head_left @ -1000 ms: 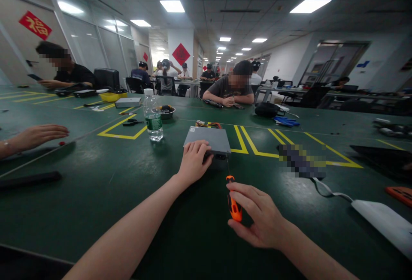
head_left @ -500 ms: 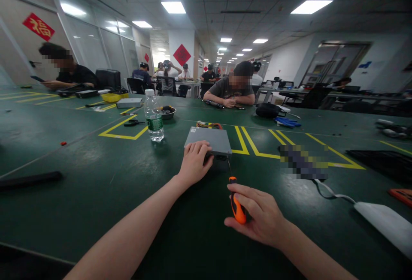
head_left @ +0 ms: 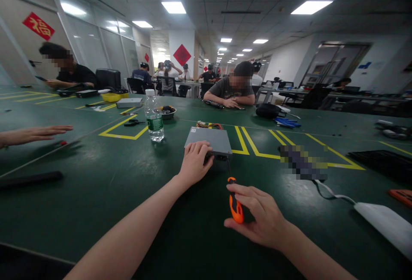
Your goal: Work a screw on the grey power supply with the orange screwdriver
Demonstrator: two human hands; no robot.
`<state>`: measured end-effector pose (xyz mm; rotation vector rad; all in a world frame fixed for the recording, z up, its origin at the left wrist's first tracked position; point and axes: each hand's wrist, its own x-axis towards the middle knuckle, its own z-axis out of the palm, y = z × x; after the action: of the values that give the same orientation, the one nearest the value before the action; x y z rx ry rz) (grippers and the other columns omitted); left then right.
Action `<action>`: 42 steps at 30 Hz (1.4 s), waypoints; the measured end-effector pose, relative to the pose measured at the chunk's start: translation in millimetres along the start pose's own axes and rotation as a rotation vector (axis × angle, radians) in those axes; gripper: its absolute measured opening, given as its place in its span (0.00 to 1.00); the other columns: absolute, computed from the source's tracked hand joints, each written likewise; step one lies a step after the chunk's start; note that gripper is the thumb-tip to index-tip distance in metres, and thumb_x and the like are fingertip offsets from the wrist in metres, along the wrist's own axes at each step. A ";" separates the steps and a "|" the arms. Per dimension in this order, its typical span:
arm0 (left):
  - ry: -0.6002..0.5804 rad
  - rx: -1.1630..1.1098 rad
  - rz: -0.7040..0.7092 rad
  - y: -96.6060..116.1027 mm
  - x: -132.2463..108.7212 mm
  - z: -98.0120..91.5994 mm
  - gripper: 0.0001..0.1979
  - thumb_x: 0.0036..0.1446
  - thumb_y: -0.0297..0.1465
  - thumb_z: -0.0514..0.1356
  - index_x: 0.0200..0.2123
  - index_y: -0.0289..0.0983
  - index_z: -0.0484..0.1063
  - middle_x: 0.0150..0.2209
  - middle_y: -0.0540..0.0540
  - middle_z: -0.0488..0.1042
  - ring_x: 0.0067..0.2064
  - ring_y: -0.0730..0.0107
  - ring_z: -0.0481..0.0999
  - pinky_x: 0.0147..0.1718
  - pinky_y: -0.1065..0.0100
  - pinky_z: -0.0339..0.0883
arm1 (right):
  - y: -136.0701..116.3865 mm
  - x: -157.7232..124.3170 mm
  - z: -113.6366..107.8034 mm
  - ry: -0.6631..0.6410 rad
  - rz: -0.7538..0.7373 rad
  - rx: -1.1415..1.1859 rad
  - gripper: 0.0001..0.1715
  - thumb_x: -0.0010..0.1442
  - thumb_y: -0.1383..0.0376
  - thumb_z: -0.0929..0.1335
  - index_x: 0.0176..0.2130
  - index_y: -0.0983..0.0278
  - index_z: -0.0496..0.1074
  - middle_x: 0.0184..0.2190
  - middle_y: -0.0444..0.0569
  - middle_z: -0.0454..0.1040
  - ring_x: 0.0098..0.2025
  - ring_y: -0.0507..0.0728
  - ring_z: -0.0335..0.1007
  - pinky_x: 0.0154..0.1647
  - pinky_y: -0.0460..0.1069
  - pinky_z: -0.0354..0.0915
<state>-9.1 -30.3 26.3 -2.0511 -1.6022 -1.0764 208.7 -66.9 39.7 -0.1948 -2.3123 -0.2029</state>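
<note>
The left hand point(head_left: 195, 163) grips the near left part of a grey metal box point(head_left: 215, 137) on the green table point(head_left: 96, 185), fingers over its top. The right hand point(head_left: 259, 211) loosely encircles an orange-and-black screwdriver point(head_left: 236, 212), whose shaft points toward the box's near right corner.

The box point(head_left: 216, 139) is grey, the screwdriver point(head_left: 236, 207) orange and black, the table point(head_left: 96, 198) green with yellow lines point(head_left: 249, 141).
</note>
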 end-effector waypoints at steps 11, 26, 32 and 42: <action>0.001 0.014 0.005 -0.4 0.1 1.1 0.09 0.56 0.32 0.56 0.41 0.40 0.65 0.48 0.46 0.70 0.52 0.63 0.65 0.50 0.59 0.54 | -2.5 3.7 2.0 -0.033 -0.052 -0.045 0.15 0.60 0.62 0.65 0.44 0.69 0.64 0.42 0.62 0.71 0.35 0.57 0.71 0.31 0.50 0.69; -0.006 0.006 0.007 0.0 0.5 -1.2 0.09 0.56 0.31 0.56 0.41 0.40 0.64 0.48 0.46 0.69 0.52 0.63 0.65 0.51 0.59 0.53 | -7.8 9.1 4.0 -0.031 -0.110 -0.011 0.15 0.63 0.63 0.61 0.46 0.70 0.62 0.42 0.63 0.73 0.39 0.57 0.73 0.36 0.50 0.71; 0.002 0.005 0.002 -0.1 0.3 0.1 0.09 0.55 0.31 0.56 0.41 0.40 0.64 0.49 0.46 0.69 0.52 0.63 0.64 0.52 0.59 0.52 | -6.6 9.6 7.8 -0.061 -0.104 -0.005 0.16 0.63 0.63 0.61 0.47 0.71 0.61 0.43 0.64 0.73 0.41 0.58 0.73 0.38 0.50 0.71; 0.000 0.008 0.007 0.4 1.2 -1.0 0.09 0.56 0.31 0.56 0.41 0.40 0.64 0.48 0.46 0.69 0.52 0.64 0.65 0.50 0.59 0.53 | -5.9 10.2 9.7 -0.115 -0.067 0.017 0.17 0.62 0.62 0.61 0.48 0.70 0.62 0.46 0.63 0.70 0.42 0.59 0.71 0.39 0.51 0.69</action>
<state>-8.9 -30.2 27.9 -2.0500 -1.5951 -1.0658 193.8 -69.8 40.0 -0.1238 -2.4362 -0.2110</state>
